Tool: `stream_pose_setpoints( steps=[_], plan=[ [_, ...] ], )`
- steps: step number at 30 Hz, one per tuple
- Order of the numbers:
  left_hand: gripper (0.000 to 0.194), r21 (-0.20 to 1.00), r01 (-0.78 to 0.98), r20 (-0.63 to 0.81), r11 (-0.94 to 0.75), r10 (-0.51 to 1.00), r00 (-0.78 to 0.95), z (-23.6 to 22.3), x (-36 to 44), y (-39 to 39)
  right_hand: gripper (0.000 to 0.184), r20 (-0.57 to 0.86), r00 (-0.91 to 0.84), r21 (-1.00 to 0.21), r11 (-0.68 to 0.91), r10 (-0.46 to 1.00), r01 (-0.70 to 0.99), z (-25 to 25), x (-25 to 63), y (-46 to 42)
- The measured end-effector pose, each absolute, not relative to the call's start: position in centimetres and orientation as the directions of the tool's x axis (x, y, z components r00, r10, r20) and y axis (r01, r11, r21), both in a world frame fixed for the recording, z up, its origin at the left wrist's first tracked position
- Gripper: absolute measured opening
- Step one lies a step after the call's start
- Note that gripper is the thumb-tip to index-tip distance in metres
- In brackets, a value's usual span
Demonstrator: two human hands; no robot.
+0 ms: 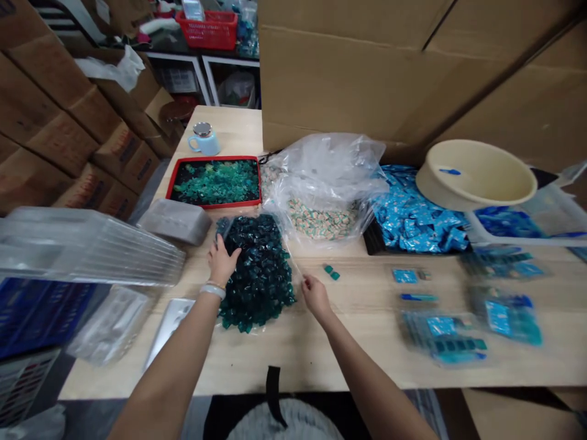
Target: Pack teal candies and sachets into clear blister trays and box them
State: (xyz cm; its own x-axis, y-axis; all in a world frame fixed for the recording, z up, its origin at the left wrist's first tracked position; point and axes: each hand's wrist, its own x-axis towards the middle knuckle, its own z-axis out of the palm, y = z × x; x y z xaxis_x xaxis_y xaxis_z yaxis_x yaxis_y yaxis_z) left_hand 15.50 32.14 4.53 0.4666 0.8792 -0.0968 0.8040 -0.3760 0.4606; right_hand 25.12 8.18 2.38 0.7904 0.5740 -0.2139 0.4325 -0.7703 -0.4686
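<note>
A heap of dark teal, glossy translucent pieces (257, 275) lies on clear plastic in the middle of the wooden table. My left hand (222, 261) rests at the heap's left edge, thumb and fingers apart. To the right of the heap, my right hand (315, 294) is closed in a pinch on the edge of the thin clear plastic. Two small teal pieces (331, 272) lie loose on the table just beyond it. Behind the heap sits an open clear bag (334, 177) filled with small beige and green pieces (321, 219).
At the back left stand a red-rimmed tray (213, 205) of green pieces and a blue mug (208, 144). Stacked clear plastic trays (92, 244) are on the left. On the right are blue packets (408, 208), a cream basin (477, 177) and filled clear packs (444, 342).
</note>
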Motion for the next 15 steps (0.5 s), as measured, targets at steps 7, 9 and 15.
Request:
stream_pose_setpoints(
  steps=[7,9,15],
  plan=[
    [0.026,0.422,0.326,-0.016,-0.846,0.353,0.935,6.8,13.5,22.9,0.02,-0.094,0.583,-0.523,-0.538,0.807,0.661,2.9,21.1,7.3],
    [0.021,0.414,0.324,-0.08,-0.851,0.321,0.944,6.7,13.3,21.2,0.018,-0.14,0.6,-0.525,-0.573,0.788,0.63,2.8,20.8,7.3],
    [0.019,0.73,0.46,-0.147,-0.505,0.541,0.828,6.4,13.5,20.4,0.026,-0.049,0.61,-0.849,-0.355,0.791,0.392,3.0,21.7,7.4]
  ],
)
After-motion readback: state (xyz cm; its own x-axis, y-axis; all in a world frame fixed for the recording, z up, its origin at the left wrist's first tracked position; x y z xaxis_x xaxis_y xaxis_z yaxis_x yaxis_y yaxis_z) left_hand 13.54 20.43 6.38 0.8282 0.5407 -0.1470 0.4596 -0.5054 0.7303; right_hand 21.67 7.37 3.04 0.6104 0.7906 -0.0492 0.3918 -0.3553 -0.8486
